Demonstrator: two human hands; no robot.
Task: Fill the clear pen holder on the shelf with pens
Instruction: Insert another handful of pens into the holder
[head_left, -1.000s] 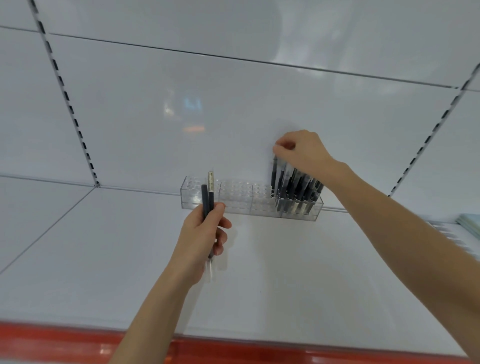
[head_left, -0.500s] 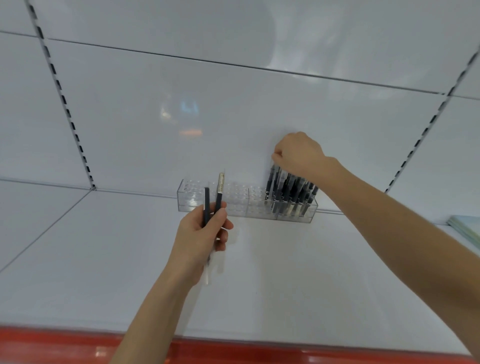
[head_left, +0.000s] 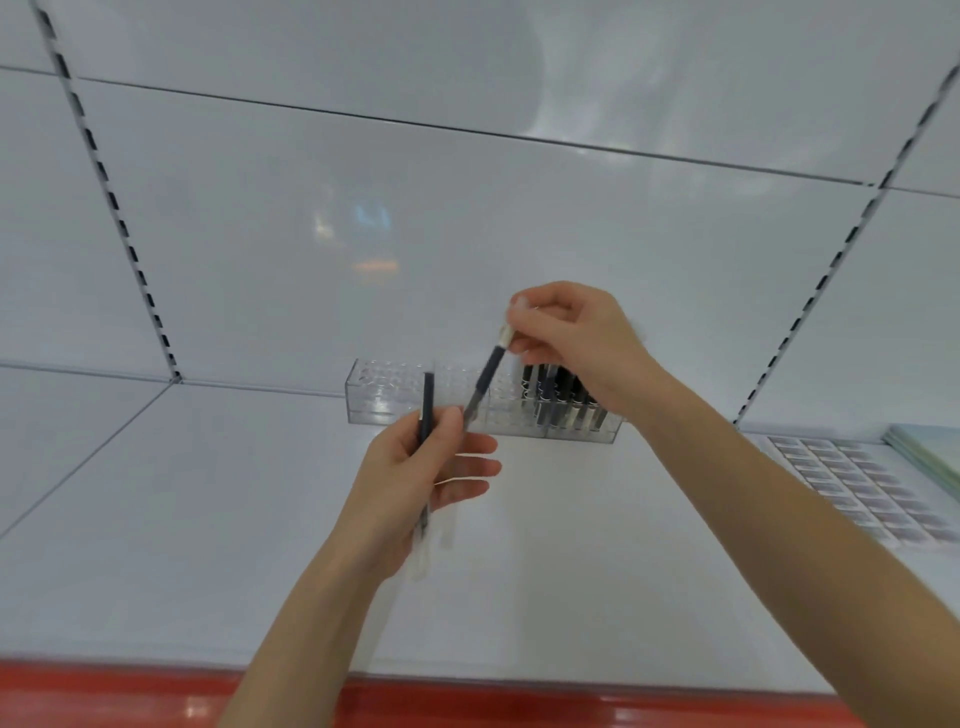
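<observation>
Right hand (head_left: 569, 338) pinches the top of a slanted pen (head_left: 488, 374) whose lower end meets the left hand (head_left: 415, 478), itself gripping an upright pen (head_left: 427, 405); the pen holder (head_left: 384, 400) sits on the shelf (head_left: 208, 519) just behind, its empty holes left of the right hand.

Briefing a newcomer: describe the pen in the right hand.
A clear pen holder stands on the white shelf. In front of it the right hand pinches a dark pen by its top. Unlike the upright pen in the left hand, it slants.
</observation>
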